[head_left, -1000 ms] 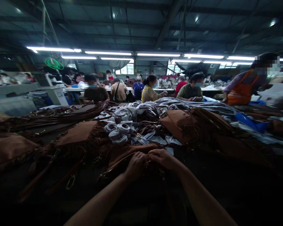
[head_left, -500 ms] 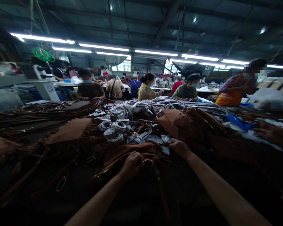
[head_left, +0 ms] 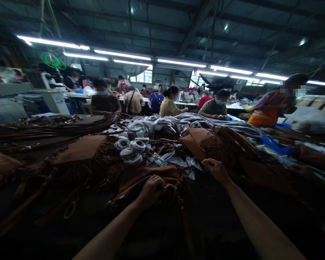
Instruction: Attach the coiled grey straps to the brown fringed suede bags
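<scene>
A brown fringed bag [head_left: 162,172] with a zip and metal rings lies in front of me. My left hand [head_left: 152,188] is closed on its upper edge, fingers curled beside the zip. To the right, my right hand [head_left: 218,169] is closed in a pinch at the lower edge of a second brown fringed bag [head_left: 196,142]. What its fingertips hold, if anything, is too dark and small to make out. Pale wrapping scraps [head_left: 193,164] lie just left of those fingertips. A brown strap [head_left: 185,220] with a metal clasp hangs toward me from the first bag.
Wrapped strap rolls [head_left: 137,145] are heaped behind the bag. Another brown bag [head_left: 79,148] and loose straps with metal clasps lie left. Blue plastic [head_left: 276,144] lies right, near a co-worker's dim hand [head_left: 300,169]. Several people sit beyond; a person in an orange apron [head_left: 265,115] stands right.
My right hand has moved a little to the right, away from the wrapping scraps, which now show more. My left hand stays on the bag.
</scene>
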Demonstrator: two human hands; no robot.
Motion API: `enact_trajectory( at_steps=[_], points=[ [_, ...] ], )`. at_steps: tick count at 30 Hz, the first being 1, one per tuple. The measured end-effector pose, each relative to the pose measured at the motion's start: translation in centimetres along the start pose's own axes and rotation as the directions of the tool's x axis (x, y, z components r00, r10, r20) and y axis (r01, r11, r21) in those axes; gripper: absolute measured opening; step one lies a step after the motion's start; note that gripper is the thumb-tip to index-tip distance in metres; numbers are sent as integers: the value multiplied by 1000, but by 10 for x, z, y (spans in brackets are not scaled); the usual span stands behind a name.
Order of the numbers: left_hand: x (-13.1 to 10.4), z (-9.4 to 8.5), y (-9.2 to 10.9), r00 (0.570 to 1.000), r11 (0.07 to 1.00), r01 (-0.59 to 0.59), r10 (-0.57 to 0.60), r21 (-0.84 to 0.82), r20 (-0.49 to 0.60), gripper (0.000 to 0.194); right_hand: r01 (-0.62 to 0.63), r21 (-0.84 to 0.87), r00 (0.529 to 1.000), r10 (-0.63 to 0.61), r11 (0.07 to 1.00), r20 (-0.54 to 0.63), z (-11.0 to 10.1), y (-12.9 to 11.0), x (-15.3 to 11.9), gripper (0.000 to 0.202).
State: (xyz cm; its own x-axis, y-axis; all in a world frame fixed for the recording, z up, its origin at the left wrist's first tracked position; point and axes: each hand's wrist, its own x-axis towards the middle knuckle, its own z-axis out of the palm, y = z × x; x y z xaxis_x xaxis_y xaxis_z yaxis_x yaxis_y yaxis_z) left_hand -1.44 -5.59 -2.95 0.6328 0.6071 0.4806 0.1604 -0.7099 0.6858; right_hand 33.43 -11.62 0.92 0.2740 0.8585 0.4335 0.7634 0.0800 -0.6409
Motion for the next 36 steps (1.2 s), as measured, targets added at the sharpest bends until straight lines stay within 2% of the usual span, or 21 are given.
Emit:
enact_trajectory(
  at_steps=[3,5,8,10,12,14,16,19,23,26,29,31,33,36],
  points=[
    [1,-1,1,1000,1000,0,-1,-26,-11,7,121,-67,988,-126,990,-91,3,-14,6,28],
    [1,-1,1,1000,1000,-3,3,-26,-14,9,180,-195,970,-207,964,-129,1,-24,11,26],
    [1,0,0,1000,1000,-14,14,-17,-26,12,256,-478,930,-349,840,-114,-12,-40,19,26],
    [1,2,-2,999,1000,-17,16,-8,-30,13,254,-634,907,-407,730,-106,-24,-51,27,28],
    [0,3,-3,999,1000,-16,16,-2,-31,14,232,-725,901,-424,648,-91,-36,-64,34,30],
    [-1,4,-5,999,1000,-13,13,0,-32,14,241,-751,906,-420,614,-52,-41,-75,40,30],
    [-1,5,-7,999,1000,-10,10,-3,-47,12,239,-715,912,-405,657,-67,-38,-84,41,29],
    [-2,5,-10,998,1000,-12,12,-6,-63,7,198,-565,929,-338,801,-153,-19,-94,34,28],
    [-2,4,-12,999,999,-38,38,7,-34,5,199,-295,968,-235,935,-90,22,-102,6,24],
    [-3,3,-13,999,999,-44,44,18,-28,5,282,-160,957,-289,946,-20,51,-109,-21,21],
    [-3,1,-11,999,999,-36,37,26,-27,4,425,-49,905,-423,904,49,69,-120,-45,21],
    [-2,-1,-8,999,999,-33,34,33,-20,3,462,21,884,-462,887,71,76,-126,-57,24],
    [-2,-2,-5,999,999,-39,39,35,-13,3,402,49,915,-404,914,21,81,-132,-66,22],
    [-3,-1,-3,998,999,-43,43,23,-34,5,227,100,969,-215,969,-124,88,-140,-72,15]
  ],
)
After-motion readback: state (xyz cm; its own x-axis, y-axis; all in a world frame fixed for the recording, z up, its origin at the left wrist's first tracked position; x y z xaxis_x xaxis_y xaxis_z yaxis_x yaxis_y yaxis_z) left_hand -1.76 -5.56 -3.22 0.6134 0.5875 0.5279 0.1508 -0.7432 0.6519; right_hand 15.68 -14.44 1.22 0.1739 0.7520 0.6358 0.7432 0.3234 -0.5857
